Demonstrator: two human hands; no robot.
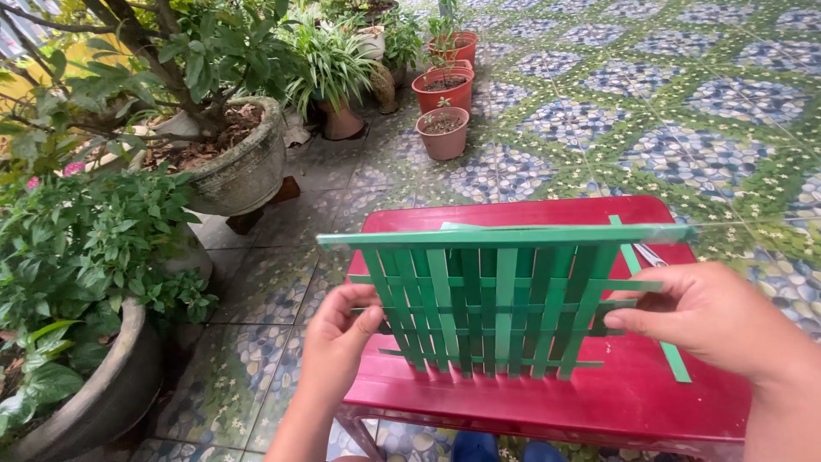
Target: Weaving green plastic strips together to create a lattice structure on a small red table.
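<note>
A green woven mat point(492, 304) of flat strips is held upright over a red table point(599, 398), its face turned toward the camera and its long top edge running left to right. The left hand point(338, 342) sits at the mat's lower left corner, thumb and fingers pinched together on the ends of the horizontal strips there. The right hand point(705, 316) is at the mat's right side, level with the middle rows, fingers closed on the ends of the cross strips where they stick out past the last upright one. So the mat lies between the two hands, each touching its own edge, with neither clearly nearer; the upright strips hang down from the top band toward the table, and the cross strips run from one hand to the other. The lower ends of the uprights are loose and uneven, just above the tabletop. A single loose green strip point(654, 299) lies slanted on the table behind the mat's right edge, passing behind the right hand, and a small pair of scissors point(652, 254) rests beside it. Beyond the table, on a patterned tile floor point(684, 111), stand terracotta pots point(443, 133) and larger planters point(244, 167) with leafy plants along the left.
</note>
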